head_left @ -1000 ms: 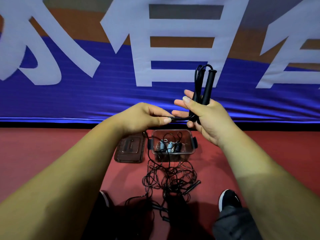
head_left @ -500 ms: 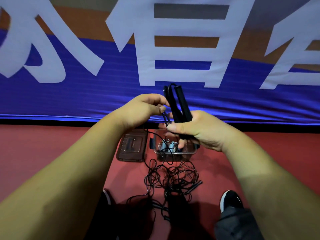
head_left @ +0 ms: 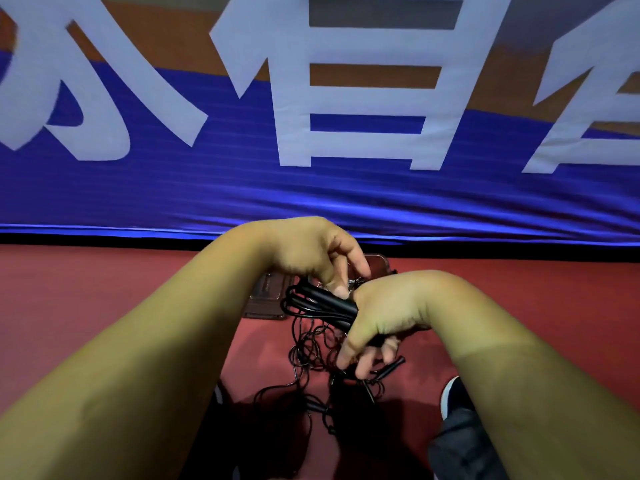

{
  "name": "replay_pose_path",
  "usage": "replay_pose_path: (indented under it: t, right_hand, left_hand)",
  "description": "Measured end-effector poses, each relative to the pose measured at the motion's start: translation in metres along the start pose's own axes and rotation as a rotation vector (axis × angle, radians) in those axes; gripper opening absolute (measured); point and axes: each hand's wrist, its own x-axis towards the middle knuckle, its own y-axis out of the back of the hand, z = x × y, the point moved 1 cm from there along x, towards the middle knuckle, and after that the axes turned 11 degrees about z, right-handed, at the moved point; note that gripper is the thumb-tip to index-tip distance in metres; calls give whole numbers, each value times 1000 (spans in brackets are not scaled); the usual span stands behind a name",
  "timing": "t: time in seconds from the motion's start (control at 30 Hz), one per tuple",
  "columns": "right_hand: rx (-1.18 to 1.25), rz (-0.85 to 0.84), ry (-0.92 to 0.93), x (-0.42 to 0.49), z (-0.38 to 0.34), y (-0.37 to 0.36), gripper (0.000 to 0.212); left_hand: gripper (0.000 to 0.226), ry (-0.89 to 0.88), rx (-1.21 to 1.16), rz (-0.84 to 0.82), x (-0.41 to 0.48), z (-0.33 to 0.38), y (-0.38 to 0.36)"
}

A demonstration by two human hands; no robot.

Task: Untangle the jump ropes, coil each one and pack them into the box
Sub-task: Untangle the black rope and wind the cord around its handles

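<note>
Your right hand [head_left: 384, 306] grips one coiled jump rope [head_left: 325, 304]. The thumb is wrapped over its black handles and looped cord, and the other fingers hang curled below, over the floor. The bundle lies roughly level and sticks out to the left of your fist, low above the floor and just near of the box. Your left hand [head_left: 311, 254] comes in from the far side with its fingers bent. The thumb tip and a fingertip pinch the top of the same bundle, right beside your right thumb.

One tangle [head_left: 308, 348] of thin black cord lies on the red floor [head_left: 69, 306] directly under both hands; you cannot tell how many ropes it holds. One loose handle [head_left: 391, 367] pokes out at its right edge.

One box [head_left: 379, 266] sits beyond the tangle, almost wholly hidden behind your hands, so its contents cannot be seen. One brown lid [head_left: 265, 299] lies flat on the floor just left of it.

One dark shoe [head_left: 453, 393] shows near right. One blue banner [head_left: 346, 195] with large white characters fills the far side.
</note>
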Motion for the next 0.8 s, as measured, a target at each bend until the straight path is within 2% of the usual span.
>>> replay_pose_path:
  t: [0.17, 0.33, 0.5, 0.67, 0.73, 0.8]
  right_hand:
    - [-47, 150, -130, 10, 9, 3, 22]
    - [39, 361, -186, 16, 13, 9, 15]
    - [118, 587, -188, 19, 10, 17, 24]
    - [180, 846, -139, 26, 5, 26, 17]
    - [242, 904, -114, 29, 2, 27, 12]
    - [257, 943, -93, 30, 0, 28, 13]
  left_hand:
    - [37, -22, 253, 94, 6, 15, -13]
    - [42, -40, 312, 225, 5, 25, -19]
    - [34, 36, 363, 352, 5, 19, -16]
    - [8, 223, 184, 245, 3, 12, -21]
    - [8, 226, 238, 214, 2, 9, -21]
    - [15, 227, 208, 103, 0, 5, -22]
